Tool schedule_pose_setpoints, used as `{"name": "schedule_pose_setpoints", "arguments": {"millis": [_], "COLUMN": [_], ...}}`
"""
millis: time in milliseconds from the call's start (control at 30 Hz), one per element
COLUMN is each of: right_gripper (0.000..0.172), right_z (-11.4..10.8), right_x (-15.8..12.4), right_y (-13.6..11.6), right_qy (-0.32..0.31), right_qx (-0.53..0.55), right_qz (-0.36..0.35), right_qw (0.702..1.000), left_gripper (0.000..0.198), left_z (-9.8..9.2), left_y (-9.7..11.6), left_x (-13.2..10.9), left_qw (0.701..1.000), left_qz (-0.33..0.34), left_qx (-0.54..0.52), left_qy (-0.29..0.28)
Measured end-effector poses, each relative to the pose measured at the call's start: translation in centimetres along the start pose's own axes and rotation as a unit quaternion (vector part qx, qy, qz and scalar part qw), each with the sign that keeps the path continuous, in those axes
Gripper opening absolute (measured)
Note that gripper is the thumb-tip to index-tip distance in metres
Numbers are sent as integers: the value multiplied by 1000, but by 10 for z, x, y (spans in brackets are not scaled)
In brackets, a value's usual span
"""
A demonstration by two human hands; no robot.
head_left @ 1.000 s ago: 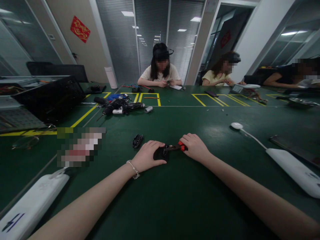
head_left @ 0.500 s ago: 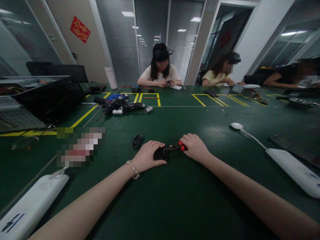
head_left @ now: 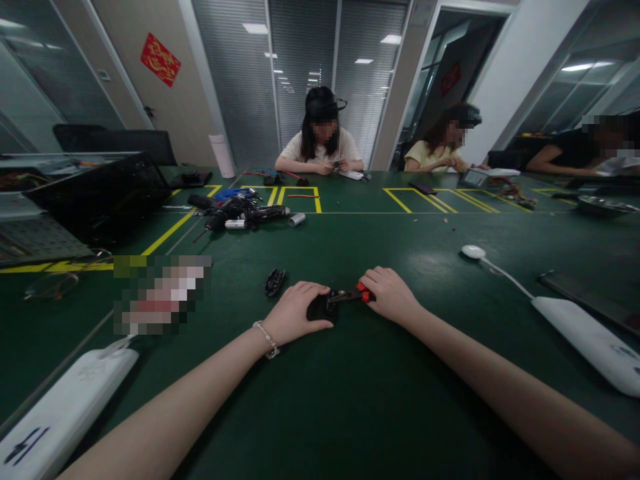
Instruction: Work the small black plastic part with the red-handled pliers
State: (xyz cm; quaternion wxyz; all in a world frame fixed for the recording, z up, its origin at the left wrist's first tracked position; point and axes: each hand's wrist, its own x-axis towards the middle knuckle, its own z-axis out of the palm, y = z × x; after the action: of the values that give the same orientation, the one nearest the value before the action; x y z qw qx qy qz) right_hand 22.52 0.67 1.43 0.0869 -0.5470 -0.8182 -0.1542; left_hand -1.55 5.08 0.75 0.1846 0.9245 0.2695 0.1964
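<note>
My left hand (head_left: pixel 300 310) is closed around a small black casing (head_left: pixel 320 309) low over the green table, thumb on the near side and fingers on the far side. My right hand (head_left: pixel 387 293) grips the red handles of a pair of pliers (head_left: pixel 356 293). The jaws point left and reach the right end of the casing; whether they pinch a part there is too small to tell. Just beyond my left wrist lies a separate black plastic piece (head_left: pixel 275 283), which looks like an open shell.
Tools and cables (head_left: pixel 240 207) lie in a heap farther back, near a black computer case (head_left: pixel 100 200). White power banks (head_left: pixel 70 407) rest on both sides of my arms; a small white round device (head_left: pixel 473 251) is at right. People (head_left: pixel 320 140) sit across the table.
</note>
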Motion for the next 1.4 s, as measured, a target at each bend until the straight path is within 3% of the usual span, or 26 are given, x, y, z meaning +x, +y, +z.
{"name": "schedule_pose_setpoints", "arguments": {"millis": [1400], "right_gripper": [20], "right_z": [1], "right_x": [-1], "right_y": [0], "right_qy": [3], "right_qx": [0], "right_qz": [4], "right_qw": [1000], "left_gripper": [56], "left_z": [-2], "left_y": [2], "left_x": [0], "left_qw": [1000], "left_qz": [-7], "left_qx": [-7], "left_qy": [-5]}}
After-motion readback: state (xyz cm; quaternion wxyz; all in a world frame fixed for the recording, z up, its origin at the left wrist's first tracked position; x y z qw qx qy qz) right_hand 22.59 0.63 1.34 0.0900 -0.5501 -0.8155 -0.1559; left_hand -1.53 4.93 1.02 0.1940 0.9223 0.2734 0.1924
